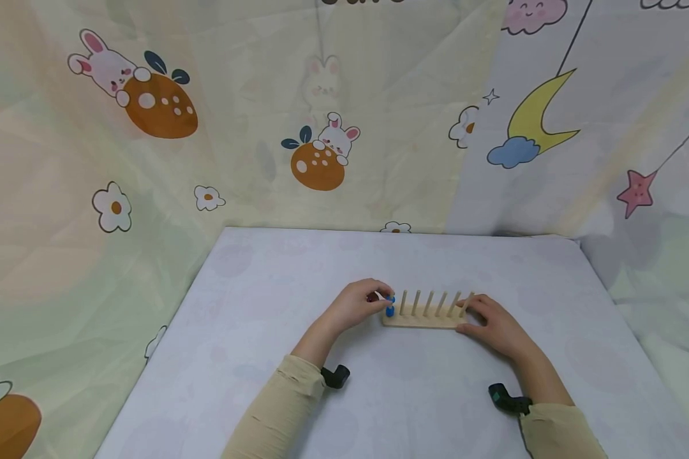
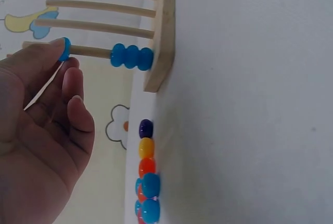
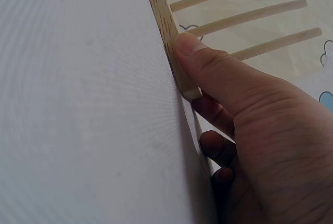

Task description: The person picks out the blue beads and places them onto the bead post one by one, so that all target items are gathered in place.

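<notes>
A pale wooden peg rack [image 1: 422,322] with a row of upright pegs stands on the table. At its left end, my left hand [image 1: 357,302] pinches a blue bead [image 2: 65,49] between thumb and fingertips, around the upper part of the end peg [image 2: 89,51]. Lower on that same peg, several blue beads [image 2: 132,57] sit stacked against the base. My right hand [image 1: 492,322] grips the rack's right end, its thumb [image 3: 193,52] pressed on the front edge of the base and its other fingers behind. The other pegs in view carry no beads.
Loose beads lie on the table beyond the rack's left end in the left wrist view: a dark purple bead [image 2: 146,128], a yellow bead [image 2: 146,148], a red-orange bead [image 2: 147,167] and blue ones [image 2: 151,185]. A printed cloth backdrop [image 1: 379,83] rises behind the white table [image 1: 402,401].
</notes>
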A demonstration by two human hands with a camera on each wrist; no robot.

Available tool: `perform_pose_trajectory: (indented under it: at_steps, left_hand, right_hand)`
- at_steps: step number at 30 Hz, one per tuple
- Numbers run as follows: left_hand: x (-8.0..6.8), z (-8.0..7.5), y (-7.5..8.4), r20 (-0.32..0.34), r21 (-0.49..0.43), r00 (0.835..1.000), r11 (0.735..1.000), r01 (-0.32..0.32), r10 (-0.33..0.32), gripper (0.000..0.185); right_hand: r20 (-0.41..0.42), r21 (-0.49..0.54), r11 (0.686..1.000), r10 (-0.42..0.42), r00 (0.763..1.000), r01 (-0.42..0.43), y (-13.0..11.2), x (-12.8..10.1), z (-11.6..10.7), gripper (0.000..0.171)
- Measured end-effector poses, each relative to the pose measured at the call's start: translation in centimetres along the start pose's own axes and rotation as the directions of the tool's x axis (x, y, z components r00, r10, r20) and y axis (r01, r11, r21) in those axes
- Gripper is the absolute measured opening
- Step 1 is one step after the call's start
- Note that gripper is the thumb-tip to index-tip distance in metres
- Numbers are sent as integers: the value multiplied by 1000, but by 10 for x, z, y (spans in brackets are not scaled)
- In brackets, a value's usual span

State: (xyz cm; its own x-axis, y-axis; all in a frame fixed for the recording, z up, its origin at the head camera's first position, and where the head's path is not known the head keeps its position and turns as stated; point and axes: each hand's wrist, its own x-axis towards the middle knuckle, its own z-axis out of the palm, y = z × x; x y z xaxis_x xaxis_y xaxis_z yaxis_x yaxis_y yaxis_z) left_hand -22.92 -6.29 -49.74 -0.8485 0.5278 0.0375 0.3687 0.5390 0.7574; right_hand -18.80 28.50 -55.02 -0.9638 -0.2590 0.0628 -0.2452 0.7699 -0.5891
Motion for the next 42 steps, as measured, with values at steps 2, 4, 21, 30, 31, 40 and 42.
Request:
perform_pose_trajectory:
  at_steps: [2,4,21,30,31,40,42]
  left_hand:
    - [0,2,-2,-3,-1,1000,1000,6,-6,20]
    - [0,4,-3,-4,-1,1000,1000,14,-14,21]
    - [-2,12,-13,19,87,998,995,57,-59,22]
    - [-17,0,-31,-73,50,992,993,109,-105,24]
    - [-20,-3,-34,-88,39,989,992,121,-117,24]
    - [-39,-22,-58,-174,-32,960,975,218,-220,25]
    - [-42,-25,-63,-191,-20,952,971,240,-239,24]
  right_hand:
    - [-1,2,1000,-3,1000,3,0,0,0,54]
    - [-2,4,1000,-6,1000,6,0,0,0,54]
    - [-8,-2,1000,-18,1000,18,1,1,1,54]
    - [-27,0,1000,-30,999,30,2,1,3,51]
    - [-26,-3,1000,-31,999,31,2,1,3,51]
    - [-10,-7,1000,-22,1000,22,-2,1,1,53]
    - [-8,-10,1000,-23,1000,22,-2,1,1,53]
